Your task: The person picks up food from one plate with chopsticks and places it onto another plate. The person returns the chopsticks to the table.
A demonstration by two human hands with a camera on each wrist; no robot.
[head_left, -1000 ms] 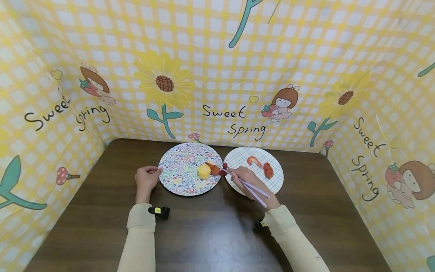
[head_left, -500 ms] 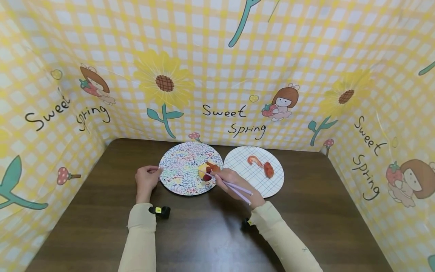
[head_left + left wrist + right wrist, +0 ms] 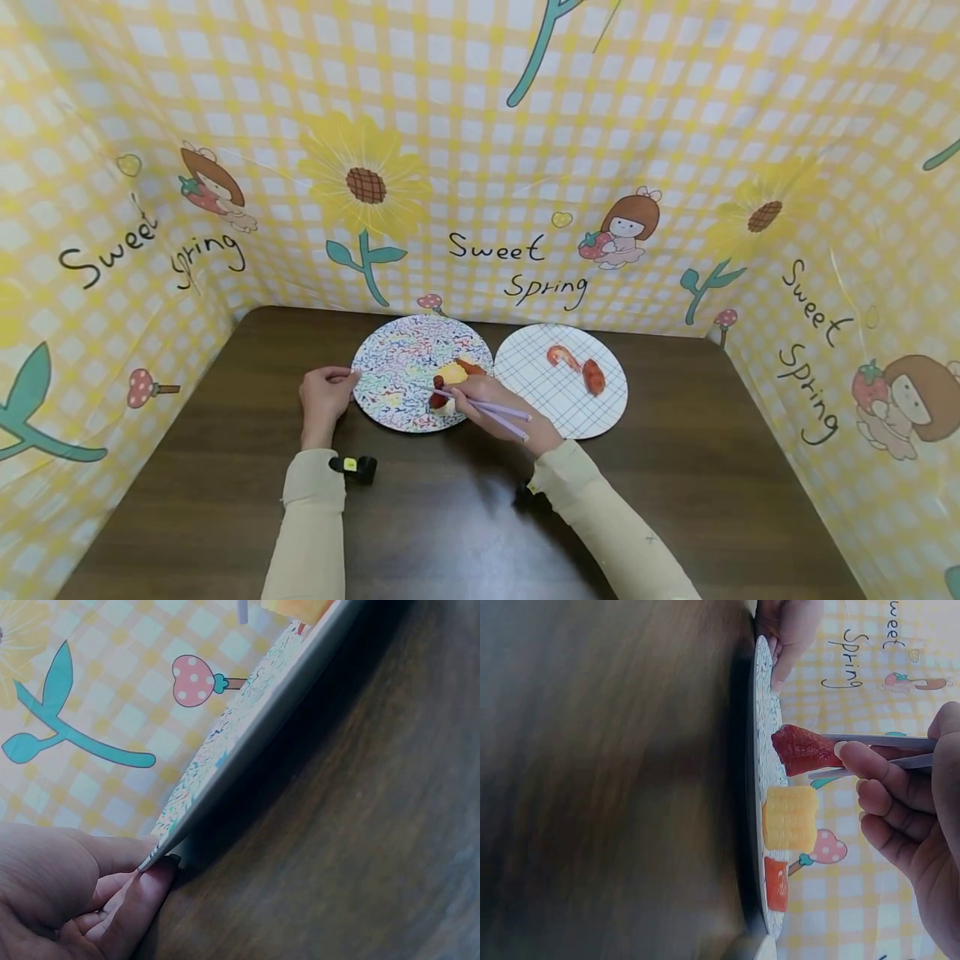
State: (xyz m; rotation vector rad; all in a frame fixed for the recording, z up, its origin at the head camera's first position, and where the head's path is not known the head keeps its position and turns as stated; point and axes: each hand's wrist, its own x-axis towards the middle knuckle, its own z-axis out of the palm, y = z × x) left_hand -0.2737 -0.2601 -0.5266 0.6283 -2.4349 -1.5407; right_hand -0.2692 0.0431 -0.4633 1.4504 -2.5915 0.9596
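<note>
My left hand (image 3: pixel 327 398) pinches the left rim of a round plate (image 3: pixel 397 342) with a multicoloured squiggle pattern, thumb on top and fingers beneath in the left wrist view. My right hand (image 3: pixel 491 404) holds a pair of lavender chopsticks (image 3: pixel 510 412). Between their tips is a dark red, glossy piece of food (image 3: pixel 802 750), held just above the squiggle plate; its exact kind is unclear. A yellow chunk of corn (image 3: pixel 791 817) sits on that plate, with an orange-brown piece of food (image 3: pixel 777 885) beside it. The right hand partly covers these in the head view.
A white plate with a blue grid (image 3: pixel 525 358) touches or nearly touches the squiggle plate on its right. On it lie a shrimp (image 3: pixel 561 357) and a reddish-brown piece of food (image 3: pixel 593 377). Yellow checked cloth (image 3: pixel 480 167) walls the dark wooden table (image 3: pixel 420 517).
The right hand has moved left from the grid plate over the squiggle plate, carrying the dark red food in the chopsticks past the corn to its near left side. The left hand stays put.
</note>
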